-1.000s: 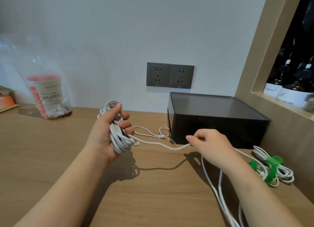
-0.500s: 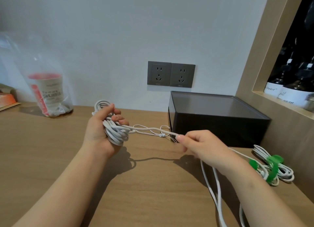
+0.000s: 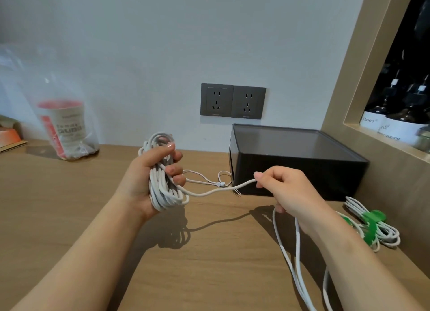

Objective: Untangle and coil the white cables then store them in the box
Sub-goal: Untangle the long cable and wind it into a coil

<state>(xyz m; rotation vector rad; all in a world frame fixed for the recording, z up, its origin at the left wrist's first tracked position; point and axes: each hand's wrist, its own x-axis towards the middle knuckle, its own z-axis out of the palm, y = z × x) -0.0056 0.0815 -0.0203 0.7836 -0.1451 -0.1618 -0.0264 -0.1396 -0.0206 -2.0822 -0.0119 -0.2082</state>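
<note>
Two hands, left hand (image 3: 142, 178) gripping looped white cable coil (image 3: 166, 195), right hand (image 3: 290, 189) pinching its slack strand (image 3: 209, 192), rectangular black box (image 3: 290, 143)

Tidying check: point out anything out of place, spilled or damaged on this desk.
Nothing spilled or damaged. The white cable is only partly coiled in the left hand; its loose tail trails from the right hand out of view below. A green-tied coil lies beside the black box, not in it.

A pale wall (image 3: 162, 43) carries two dark grey sockets (image 3: 233, 100) above a light wooden tabletop (image 3: 58, 206) — at the right, a wood-framed niche (image 3: 344, 82) holds dark labelled bottles (image 3: 400, 117).
</note>
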